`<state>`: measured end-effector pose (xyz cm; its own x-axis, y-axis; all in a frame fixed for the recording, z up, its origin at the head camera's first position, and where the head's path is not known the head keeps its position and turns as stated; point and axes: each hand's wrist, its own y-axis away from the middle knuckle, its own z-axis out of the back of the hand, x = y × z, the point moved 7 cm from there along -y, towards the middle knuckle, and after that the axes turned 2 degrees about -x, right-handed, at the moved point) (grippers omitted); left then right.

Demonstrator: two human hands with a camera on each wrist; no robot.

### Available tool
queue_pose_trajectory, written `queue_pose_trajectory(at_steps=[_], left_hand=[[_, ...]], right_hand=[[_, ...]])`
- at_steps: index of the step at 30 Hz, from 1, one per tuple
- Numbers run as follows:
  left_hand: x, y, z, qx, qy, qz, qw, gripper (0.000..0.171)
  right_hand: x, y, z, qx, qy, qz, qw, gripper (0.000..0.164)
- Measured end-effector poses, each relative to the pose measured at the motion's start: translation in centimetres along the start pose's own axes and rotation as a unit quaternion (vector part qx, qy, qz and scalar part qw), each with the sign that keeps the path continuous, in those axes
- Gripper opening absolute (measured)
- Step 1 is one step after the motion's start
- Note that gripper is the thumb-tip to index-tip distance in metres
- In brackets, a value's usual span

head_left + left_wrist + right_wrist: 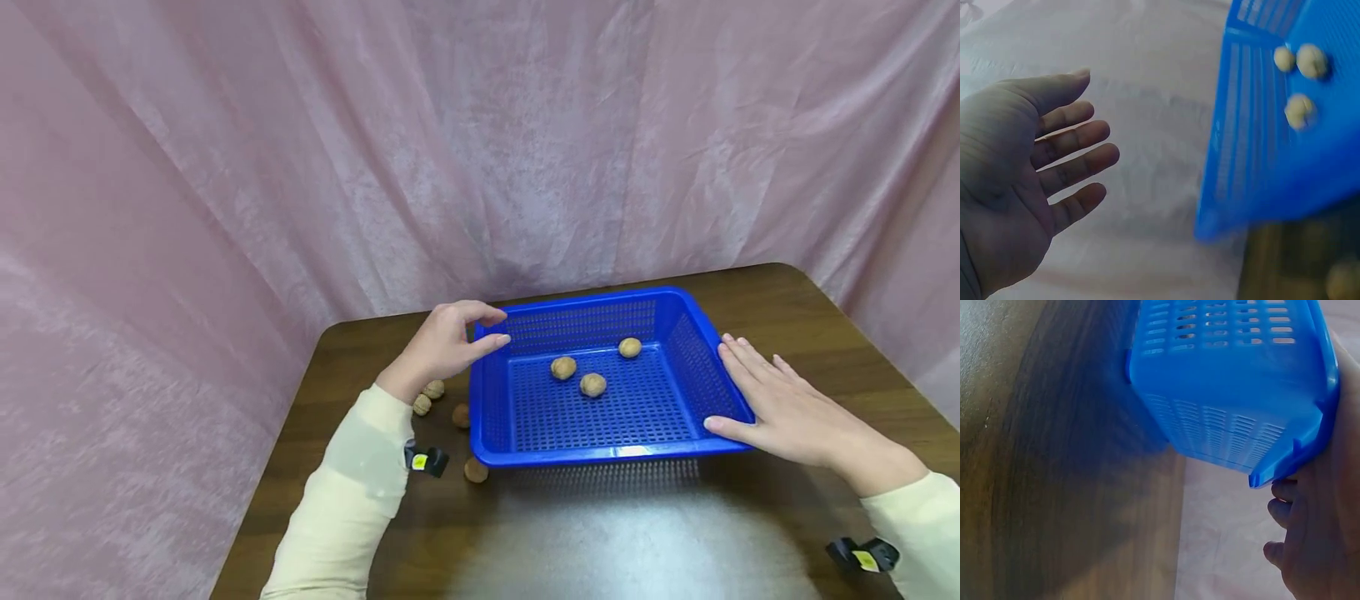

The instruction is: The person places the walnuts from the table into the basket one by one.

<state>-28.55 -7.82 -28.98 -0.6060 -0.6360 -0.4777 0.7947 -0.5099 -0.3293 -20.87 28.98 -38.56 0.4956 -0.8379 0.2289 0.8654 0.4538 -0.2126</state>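
Blue plastic makes the basket (555,457), which sits between the two hands on the brown bench (345,367). Its long axis runs left to right, roughly in line with the bench's far edge, so each hand is at one of its short ends.

The right hand (787,412) is the nearer one: it lies against the right rim, fingers straight along it, thumb spread over the near right corner. The left hand (447,337) is by the far left corner, thumb and forefinger well parted and the other fingers loosely bent, with nothing in its grasp. The left wrist view shows a gap between its fingertips and the basket, so that end seems to have no hand on it. I judge this the relation that counts: contact at the right, none at the left.

Three walnuts (563,367) lie inside, toward the far half. Four loose walnuts (476,470) show on the bench to the left, two close by the left wrist, one just beside the left wall, one at the near left corner; these would hinder a leftward slide. Behind the far rim runs only a narrow strip of bench before its edge and the pink curtain (562,167). More room lies on the near side and past the far right corner.
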Motion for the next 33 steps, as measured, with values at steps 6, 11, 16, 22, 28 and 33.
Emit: queue_pose_trajectory(at_steps=[6, 11, 16, 22, 28, 33], left_hand=[[4.4, 6.2, 0.1, -0.031, 0.024, 0.06, 0.9974, 0.026], [7.2, 10.3, -1.3, -0.033, 0.027, 0.095, 0.9946, 0.023], [8.3, 12.1, -3.1, -0.019, 0.049, 0.104, 0.9932, 0.022], [8.9, 13.1, -5.8, 0.003, 0.057, 0.107, 0.9926, 0.023], [9.1, 14.1, -7.7, 0.006, 0.081, 0.092, 0.9924, 0.023], [8.8, 14.8, -8.7, 0.027, 0.1, 0.09, 0.9906, 0.024]], right_hand=[[0.1, 0.2, -0.1, -0.018, 0.002, 0.029, 0.999, 0.101], [0.2, 0.1, -0.2, -0.013, -0.002, 0.038, 0.999, 0.104], [0.1, 0.0, -0.3, -0.013, -0.013, 0.036, 0.999, 0.104], [0.0, 0.0, -0.6, -0.015, -0.031, 0.033, 0.999, 0.102], [0.0, 0.0, -0.7, -0.016, -0.032, 0.033, 0.999, 0.102], [-0.1, 0.0, -0.6, -0.017, -0.03, 0.032, 0.999, 0.102]])
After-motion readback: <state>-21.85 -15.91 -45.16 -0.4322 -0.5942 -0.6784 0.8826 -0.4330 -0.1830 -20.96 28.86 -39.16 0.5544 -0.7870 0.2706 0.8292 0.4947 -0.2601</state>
